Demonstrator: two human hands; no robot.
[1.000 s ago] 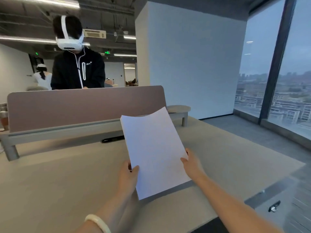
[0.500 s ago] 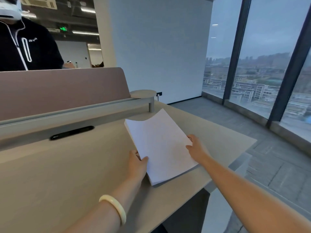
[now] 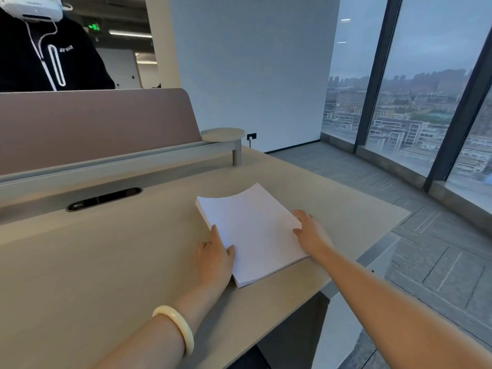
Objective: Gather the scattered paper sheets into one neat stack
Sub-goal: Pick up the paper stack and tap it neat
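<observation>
Head view: paper stack (image 3: 253, 233) flat on desk (image 3: 106, 262), left hand (image 3: 215, 258) and right hand (image 3: 310, 233) open against opposite edges; press inward gently, squaring edges.

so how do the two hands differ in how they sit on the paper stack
The left hand lies at the paper stack's left edge near the close corner, thumb on top; the right hand rests on its right edge, farther from the camera. The left wrist wears a pale bangle; the right wrist is bare. Both touch the stack, which lies on the desk.
</observation>
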